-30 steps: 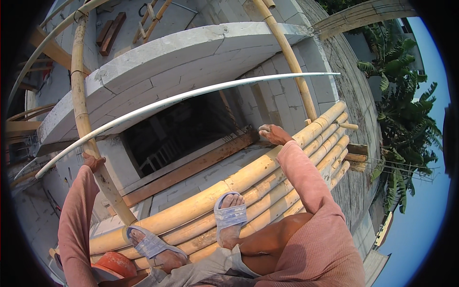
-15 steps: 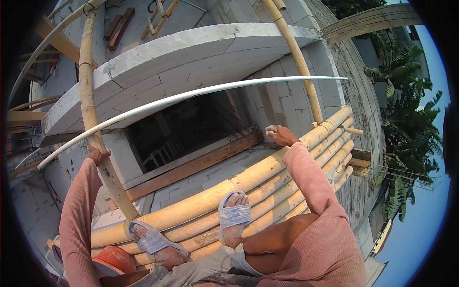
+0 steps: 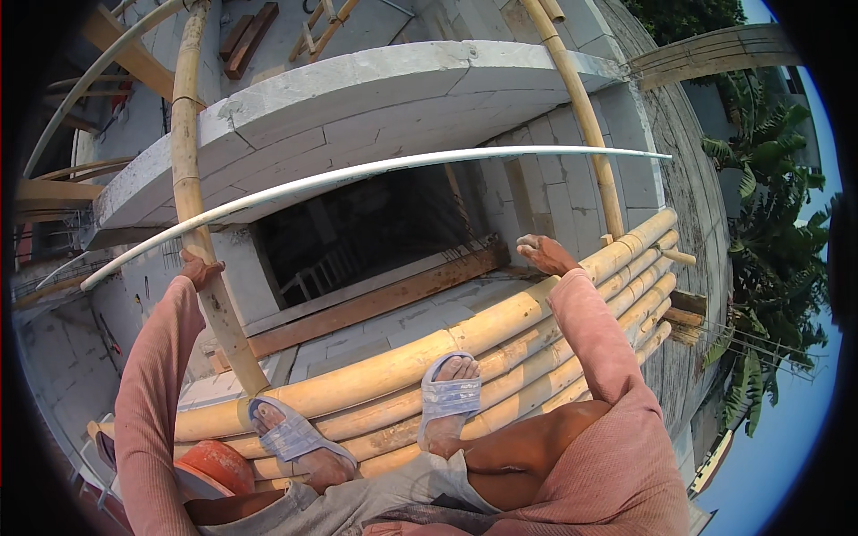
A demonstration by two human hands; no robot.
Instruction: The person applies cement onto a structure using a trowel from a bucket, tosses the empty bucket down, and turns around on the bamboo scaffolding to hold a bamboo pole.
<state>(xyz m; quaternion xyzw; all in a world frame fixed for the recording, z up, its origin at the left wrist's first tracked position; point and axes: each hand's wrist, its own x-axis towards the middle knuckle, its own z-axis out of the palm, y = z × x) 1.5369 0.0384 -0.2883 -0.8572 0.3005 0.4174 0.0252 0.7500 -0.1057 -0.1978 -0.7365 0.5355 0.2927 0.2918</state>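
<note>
My left hand (image 3: 201, 270) is wrapped around an upright bamboo pole (image 3: 190, 179), just below where a long white pipe (image 3: 357, 175) crosses it. The pipe bows across the view from the left to a second bamboo pole (image 3: 594, 134) at the right. My right hand (image 3: 548, 255) is held out over the edge of the bamboo platform (image 3: 375, 379), its fingers curled with nothing visible in them. Both feet, in pale blue sandals (image 3: 451, 398), stand on the platform's lashed poles.
Beyond the platform rises a pale block wall (image 3: 393, 89) with a dark opening (image 3: 349, 232) and a brown timber beam (image 3: 375, 302) below it. An orange-red bucket (image 3: 217, 466) sits by my left foot. Banana plants (image 3: 760, 223) grow at the far right, past a drop.
The scene has shifted slightly to the right in view. My left hand keeps its grip on the pole, and my right hand remains curled over the platform edge.
</note>
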